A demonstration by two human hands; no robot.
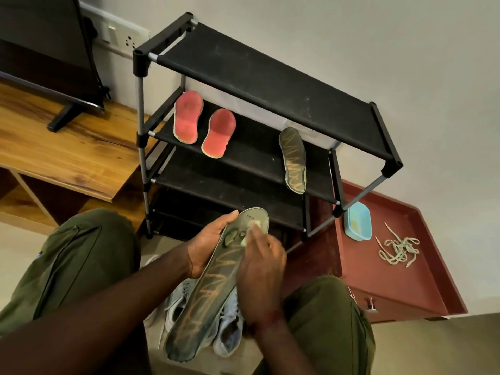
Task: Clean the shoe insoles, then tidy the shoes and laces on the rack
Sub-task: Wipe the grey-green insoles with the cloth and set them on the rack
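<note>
My left hand (208,244) grips a dark green insole (211,288) from below, with the fingers curled over its left edge. My right hand (259,269) presses a small pale wipe (255,225) against the insole's toe end, holding it in its fingertips. A matching dark insole (293,161) leans on the second shelf of the black shoe rack (259,77). Two red insoles (188,117) (217,133) lie on the same shelf at the left. Grey shoes (230,328) sit on the floor between my knees. Loose pale laces (399,249) lie on the red cabinet.
A light blue tub (358,221) stands on the red cabinet (405,288) right of the rack. A wooden TV unit (54,147) with a television (46,50) is at the left. A wall socket (121,36) sits behind the rack. My knees flank the shoes.
</note>
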